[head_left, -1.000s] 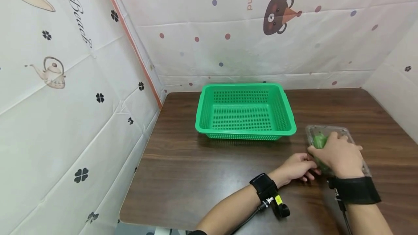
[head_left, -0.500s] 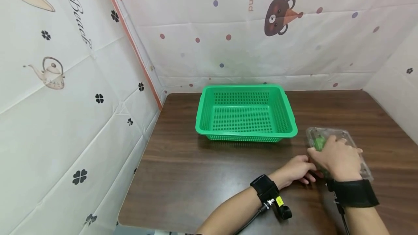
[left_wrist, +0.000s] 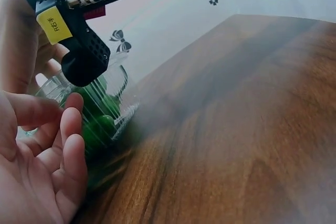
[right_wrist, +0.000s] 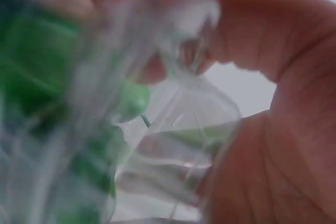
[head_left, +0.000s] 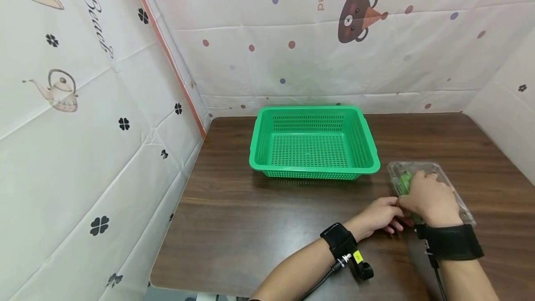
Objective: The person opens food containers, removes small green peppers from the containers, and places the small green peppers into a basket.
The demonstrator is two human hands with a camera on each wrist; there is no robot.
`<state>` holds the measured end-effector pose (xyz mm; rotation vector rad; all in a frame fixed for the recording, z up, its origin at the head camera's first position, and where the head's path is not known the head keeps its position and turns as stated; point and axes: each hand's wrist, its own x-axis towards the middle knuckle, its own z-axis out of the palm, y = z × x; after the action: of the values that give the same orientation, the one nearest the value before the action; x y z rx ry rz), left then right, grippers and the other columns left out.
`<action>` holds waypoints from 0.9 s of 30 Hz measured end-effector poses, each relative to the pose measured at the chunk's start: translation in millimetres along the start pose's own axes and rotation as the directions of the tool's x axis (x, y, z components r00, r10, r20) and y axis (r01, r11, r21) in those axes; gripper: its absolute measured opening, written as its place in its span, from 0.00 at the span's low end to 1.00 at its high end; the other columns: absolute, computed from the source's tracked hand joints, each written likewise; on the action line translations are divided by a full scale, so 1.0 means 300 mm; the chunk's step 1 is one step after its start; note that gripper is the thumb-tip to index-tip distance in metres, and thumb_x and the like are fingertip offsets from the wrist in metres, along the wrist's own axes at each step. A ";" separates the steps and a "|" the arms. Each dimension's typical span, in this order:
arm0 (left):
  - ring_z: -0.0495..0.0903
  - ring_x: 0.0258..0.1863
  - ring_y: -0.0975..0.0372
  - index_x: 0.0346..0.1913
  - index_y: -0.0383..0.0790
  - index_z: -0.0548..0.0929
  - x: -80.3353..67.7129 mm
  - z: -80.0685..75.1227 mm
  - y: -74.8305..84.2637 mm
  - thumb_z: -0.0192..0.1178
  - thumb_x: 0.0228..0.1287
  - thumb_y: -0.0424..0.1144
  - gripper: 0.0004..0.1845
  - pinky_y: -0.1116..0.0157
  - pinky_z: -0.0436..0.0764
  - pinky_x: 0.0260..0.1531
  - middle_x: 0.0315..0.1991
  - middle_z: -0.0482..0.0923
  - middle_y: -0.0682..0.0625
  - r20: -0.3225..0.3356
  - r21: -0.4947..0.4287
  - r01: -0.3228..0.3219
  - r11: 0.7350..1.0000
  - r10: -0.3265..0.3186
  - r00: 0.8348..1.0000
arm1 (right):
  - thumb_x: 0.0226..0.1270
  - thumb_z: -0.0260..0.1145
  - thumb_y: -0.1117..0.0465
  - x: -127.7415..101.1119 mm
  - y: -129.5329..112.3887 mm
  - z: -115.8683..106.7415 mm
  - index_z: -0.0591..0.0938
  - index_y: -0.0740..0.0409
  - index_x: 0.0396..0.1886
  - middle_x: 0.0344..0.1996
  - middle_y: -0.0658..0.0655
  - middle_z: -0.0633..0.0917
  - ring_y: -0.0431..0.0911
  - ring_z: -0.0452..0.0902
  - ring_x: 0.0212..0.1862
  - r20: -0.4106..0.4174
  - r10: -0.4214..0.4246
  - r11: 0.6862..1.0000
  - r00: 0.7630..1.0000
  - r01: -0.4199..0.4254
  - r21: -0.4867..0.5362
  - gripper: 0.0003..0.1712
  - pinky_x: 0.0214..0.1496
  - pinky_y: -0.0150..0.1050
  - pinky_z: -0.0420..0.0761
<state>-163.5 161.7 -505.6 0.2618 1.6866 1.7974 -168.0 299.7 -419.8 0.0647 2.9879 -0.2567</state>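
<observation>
A clear plastic box lies on the right of the table, with round green vegetables inside; their exact kind is blurred. My right hand reaches over the box from above. Close up in the right wrist view, its thumb and fingers pinch the clear plastic, which looks crinkled and smeared by blur. At the near left edge of the box is my left hand. In the left wrist view its thumb and curled fingers meet at the edge of the box, beside the green vegetables.
A green plastic basket with slotted walls stands at the back middle of the brown wooden table. Printed white cloth hangs behind and along the sides. Black cameras with cables are strapped to both wrists.
My right hand has shifted slightly left, its thumb now close to the left hand, and the box appears shifted slightly left. The left hand stays almost in place.
</observation>
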 end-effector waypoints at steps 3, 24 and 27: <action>0.77 0.18 0.67 0.39 0.46 0.83 0.000 -0.001 0.004 0.54 0.70 0.36 0.07 0.72 0.73 0.15 0.30 0.88 0.52 0.001 0.015 -0.002 1.000 0.002 1.000 | 0.53 0.71 0.54 -0.004 -0.004 -0.002 0.65 0.91 0.52 0.38 0.88 0.74 0.76 0.75 0.35 -0.022 0.001 1.000 1.000 -0.001 0.020 0.45 0.41 0.74 0.72; 0.77 0.16 0.67 0.37 0.48 0.86 0.014 0.026 0.003 0.63 0.65 0.35 0.04 0.70 0.75 0.15 0.23 0.82 0.58 -0.082 0.099 -0.035 0.995 0.043 0.996 | 0.58 0.69 0.54 -0.004 0.013 -0.023 0.68 0.87 0.52 0.29 0.74 0.79 0.59 0.75 0.27 0.007 -0.092 0.996 0.996 0.092 0.009 0.40 0.30 0.55 0.74; 0.80 0.19 0.66 0.42 0.47 0.87 0.021 -0.006 0.000 0.60 0.67 0.38 0.06 0.69 0.78 0.17 0.27 0.84 0.56 0.007 0.015 -0.017 1.000 0.017 1.000 | 0.58 0.70 0.53 -0.003 0.017 -0.027 0.70 0.86 0.51 0.27 0.71 0.80 0.57 0.75 0.27 0.014 -0.096 0.995 0.995 0.096 0.000 0.39 0.31 0.56 0.75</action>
<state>-169.3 164.1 -507.7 0.2896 1.6983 1.7950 -167.9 306.0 -412.5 -0.0807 2.9810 -0.2661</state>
